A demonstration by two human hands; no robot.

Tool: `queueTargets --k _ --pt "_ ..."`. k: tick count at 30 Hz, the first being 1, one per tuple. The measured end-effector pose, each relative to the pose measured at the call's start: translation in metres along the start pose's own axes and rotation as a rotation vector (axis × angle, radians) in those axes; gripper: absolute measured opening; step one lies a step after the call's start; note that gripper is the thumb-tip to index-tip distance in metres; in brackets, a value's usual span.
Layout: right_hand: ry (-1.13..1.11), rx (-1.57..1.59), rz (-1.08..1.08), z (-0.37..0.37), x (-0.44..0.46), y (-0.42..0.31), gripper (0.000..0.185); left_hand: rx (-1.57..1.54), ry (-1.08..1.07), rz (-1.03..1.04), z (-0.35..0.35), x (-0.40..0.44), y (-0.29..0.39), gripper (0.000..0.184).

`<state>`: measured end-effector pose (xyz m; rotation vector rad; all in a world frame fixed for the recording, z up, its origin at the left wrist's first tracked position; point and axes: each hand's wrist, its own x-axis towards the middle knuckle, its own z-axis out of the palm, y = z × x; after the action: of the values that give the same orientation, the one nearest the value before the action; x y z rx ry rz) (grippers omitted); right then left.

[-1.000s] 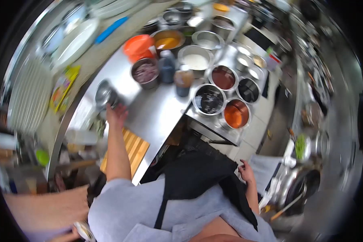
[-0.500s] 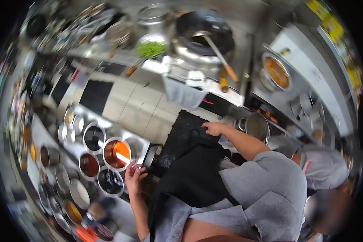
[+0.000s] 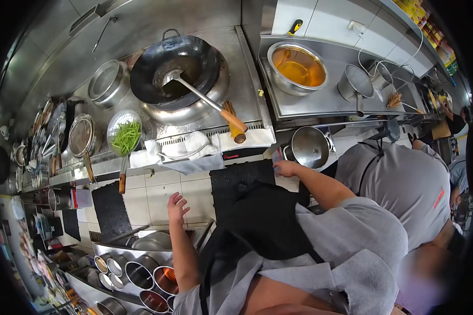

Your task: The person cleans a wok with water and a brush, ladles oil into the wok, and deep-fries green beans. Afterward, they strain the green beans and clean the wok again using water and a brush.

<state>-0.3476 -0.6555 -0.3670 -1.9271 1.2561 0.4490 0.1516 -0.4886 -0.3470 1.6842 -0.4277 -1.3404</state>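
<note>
Above the tiled floor, my left hand [image 3: 177, 207] is raised with its fingers loosely bent and apart, holding nothing. My right hand [image 3: 285, 168] reaches forward beside the steel pot [image 3: 310, 148], fingers slightly curled, with nothing visible in them; I cannot tell whether it touches anything. Ahead on the stove sits a black wok [image 3: 176, 71], with a wooden-handled ladle [image 3: 199, 93] resting in it. To its left, green beans [image 3: 126, 137] lie in a perforated strainer [image 3: 122, 118]. A bamboo brush [image 3: 237, 132] and white cloths [image 3: 189, 144] lie along the stove's front edge.
A steel bowl of orange oil [image 3: 298, 68] stands on the right counter near a saucepan [image 3: 356, 84]. Pots of sauce [image 3: 140, 275] fill the lower-left counter. Another person in a grey shirt [image 3: 399, 178] bends close at my right. Black mats [image 3: 111, 207] lie on the floor.
My view has swung from the sauce counter towards the stove. My left hand has moved away from the sauce pots and now hangs over the floor. My right arm stays stretched forward.
</note>
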Motion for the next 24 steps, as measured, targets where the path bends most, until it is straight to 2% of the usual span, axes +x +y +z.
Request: queueTargets --k 2,3,5,6,8,10,12,13,14,16,17,19,21,23,24 --pt "0.002 0.047 0.027 -0.008 -0.001 0.004 0.047 0.138 0.108 -0.123 -0.006 0.054 -0.021 0.063" --pt "0.019 0.106 0.075 -0.011 -0.005 0.004 0.048 0.152 0.087 -0.133 -0.009 0.075 -0.029 0.063" --pt "0.053 0.221 0.154 -0.018 -0.023 -0.006 0.049 0.128 0.276 -0.351 -0.019 0.112 -0.043 0.067" --pt "0.067 0.24 0.186 -0.018 -0.031 -0.009 0.049 0.15 0.243 -0.354 -0.032 0.139 -0.051 0.067" --pt "0.093 0.206 0.166 -0.014 -0.043 -0.018 0.05 -0.163 0.307 -0.333 -0.053 0.19 -0.059 0.075" --pt "0.08 0.245 0.27 -0.005 -0.05 -0.028 0.051 -0.099 0.526 -0.176 -0.035 0.197 -0.018 0.076" --pt "0.067 0.259 0.275 0.017 -0.066 -0.035 0.052 -0.023 0.396 -0.162 -0.053 0.243 -0.013 0.085" --pt "0.124 0.278 0.241 0.035 -0.071 -0.031 0.051 -0.051 0.269 -0.165 -0.05 0.254 -0.006 0.074" --pt "0.128 0.329 0.325 0.045 -0.079 -0.039 0.051 -0.043 0.167 -0.286 -0.049 0.284 -0.011 0.054" --pt "0.121 0.302 0.322 0.067 -0.094 -0.051 0.052 -0.088 -0.026 -0.434 -0.032 0.288 -0.02 0.036" --pt "0.13 0.32 0.339 0.077 -0.102 -0.06 0.052 -0.07 -0.125 -0.453 -0.026 0.279 -0.024 0.032" --pt "0.046 0.766 0.61 0.085 -0.115 -0.082 0.048 0.003 -0.321 -0.451 -0.002 0.229 -0.02 0.026" --pt "0.279 1.176 0.642 0.186 -0.111 -0.029 0.053 0.207 -0.49 -0.473 -0.005 0.186 -0.011 0.024" --pt "0.685 1.556 0.969 0.154 -0.159 -0.053 0.044 0.599 -0.644 -0.453 -0.038 0.175 -0.014 0.026" --pt "1.151 1.678 0.856 0.172 -0.171 -0.023 0.024 0.796 -0.706 -0.418 -0.057 0.175 -0.015 0.028"
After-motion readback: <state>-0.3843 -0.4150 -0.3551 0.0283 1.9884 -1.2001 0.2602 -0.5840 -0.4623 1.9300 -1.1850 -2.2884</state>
